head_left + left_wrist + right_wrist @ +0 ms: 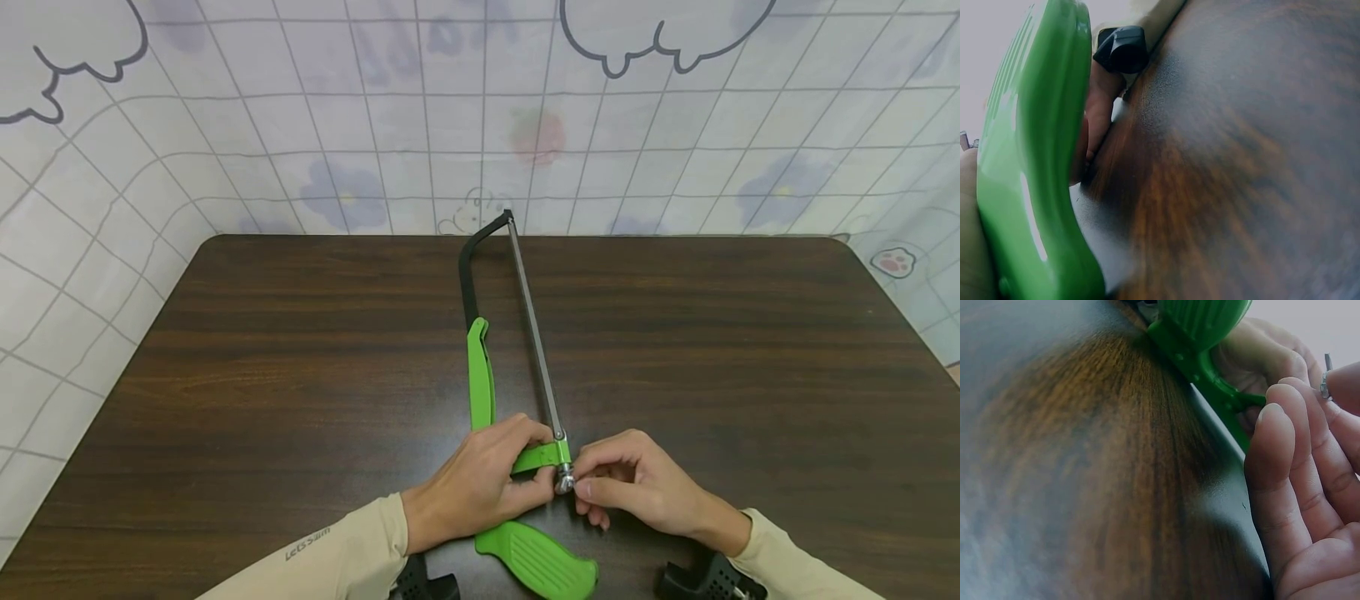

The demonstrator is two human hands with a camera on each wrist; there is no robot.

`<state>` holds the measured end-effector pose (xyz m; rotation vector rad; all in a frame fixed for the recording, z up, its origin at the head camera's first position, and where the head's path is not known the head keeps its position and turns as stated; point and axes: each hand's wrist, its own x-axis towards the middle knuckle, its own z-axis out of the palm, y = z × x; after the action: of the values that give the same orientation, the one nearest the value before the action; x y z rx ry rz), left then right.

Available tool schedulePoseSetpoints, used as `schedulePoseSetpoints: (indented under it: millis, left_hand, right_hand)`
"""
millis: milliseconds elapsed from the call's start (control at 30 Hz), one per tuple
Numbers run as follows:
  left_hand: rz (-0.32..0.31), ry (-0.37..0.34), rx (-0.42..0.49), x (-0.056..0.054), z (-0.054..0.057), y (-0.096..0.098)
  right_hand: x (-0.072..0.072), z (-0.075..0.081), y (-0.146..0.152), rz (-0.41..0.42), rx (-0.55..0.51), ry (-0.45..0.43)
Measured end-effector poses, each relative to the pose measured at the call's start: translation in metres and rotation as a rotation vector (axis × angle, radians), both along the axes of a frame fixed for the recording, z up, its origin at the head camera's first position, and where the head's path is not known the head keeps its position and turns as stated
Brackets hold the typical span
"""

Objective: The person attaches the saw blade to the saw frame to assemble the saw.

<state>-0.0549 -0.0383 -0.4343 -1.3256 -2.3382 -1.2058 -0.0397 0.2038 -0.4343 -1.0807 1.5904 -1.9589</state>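
Note:
A hacksaw with a green and black frame [482,375] lies on the table, its far end pointing away from me. Its grey blade [534,325] runs along the right side. My left hand [487,471] grips the green frame near the blade's close end, thumb and fingers on either side of the short arm. At that end sits a silver wing nut [565,481], which my right hand [645,483] pinches between thumb and forefinger. The ribbed green handle [540,562] extends toward me, and it fills the left of the left wrist view. In the right wrist view the metal nut [1325,387] is partly hidden by a fingertip.
A dark wood-grain table [300,350] lies beneath the saw. Behind it and at its sides hangs a white gridded cloth [450,117] with printed flowers. Black wrist devices [712,575] sit by both sleeves, low in the head view.

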Motion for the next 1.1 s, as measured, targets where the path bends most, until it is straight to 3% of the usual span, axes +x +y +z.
schedulePoseSetpoints:
  millis: [333,767,1100]
  left_hand:
    - [0.011,0.011,0.019,0.0004,-0.0006,0.0004]
    - [0.011,0.014,0.047,-0.0002,-0.0013,0.0011]
    - [0.008,0.018,0.047,-0.0003,-0.0015,0.0013]
  right_hand:
    - [0.0009,0.0027,-0.0006,-0.019,0.024,0.0]
    - [0.0041,0.0064,0.0006,-0.111,0.161,-0.015]
    - [0.0049,0.0045,0.0006,-0.121,0.197,-0.019]
